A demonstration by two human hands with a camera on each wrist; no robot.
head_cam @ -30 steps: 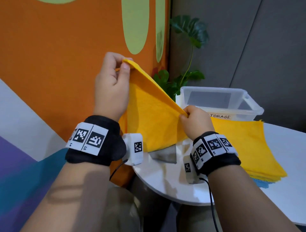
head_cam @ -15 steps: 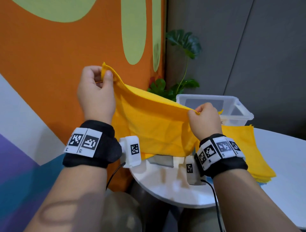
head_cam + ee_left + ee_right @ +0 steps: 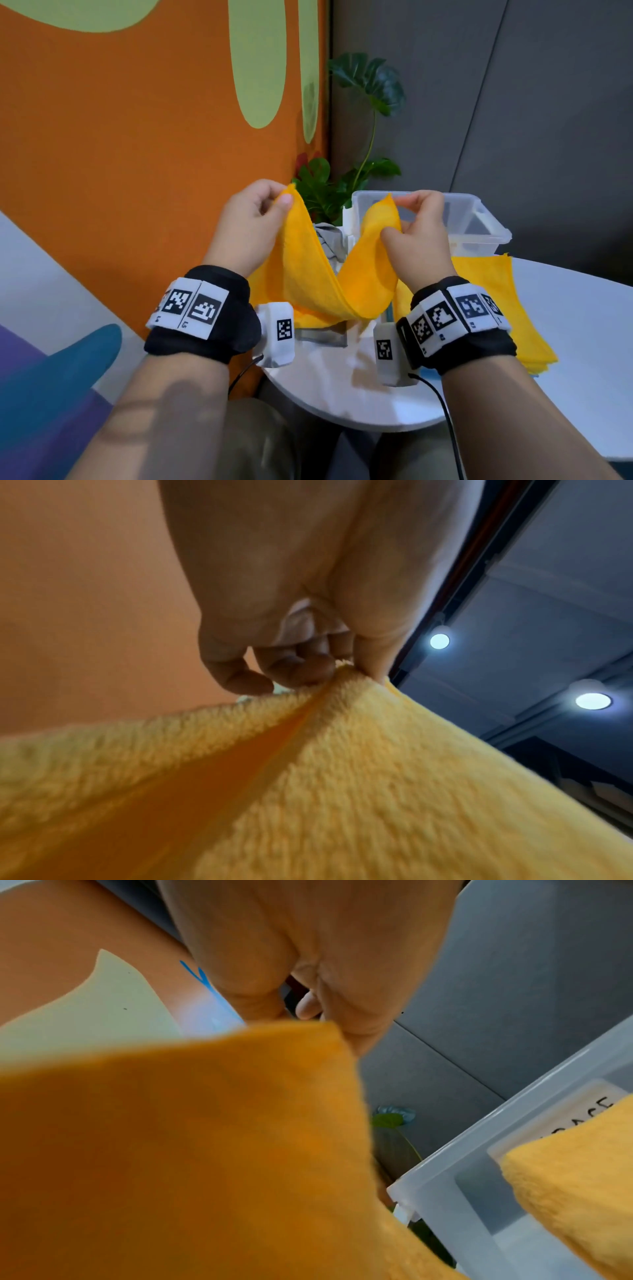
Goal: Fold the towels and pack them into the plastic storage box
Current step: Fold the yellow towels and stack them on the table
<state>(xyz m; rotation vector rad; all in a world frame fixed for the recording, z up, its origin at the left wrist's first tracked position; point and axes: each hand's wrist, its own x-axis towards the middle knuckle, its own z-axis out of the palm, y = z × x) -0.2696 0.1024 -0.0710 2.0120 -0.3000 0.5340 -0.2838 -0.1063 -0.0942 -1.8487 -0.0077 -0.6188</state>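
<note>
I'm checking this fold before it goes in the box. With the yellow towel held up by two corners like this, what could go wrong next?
1. The left hand and right hand only pinch the yellow towel at its top corners, so a corner might slip and spoil the fold.
2. Its sagging middle hangs close to the stack of yellow towels on the white table and could drag the top one askew.
3. The plastic storage box sits just behind the right hand and could be knocked.
</note>
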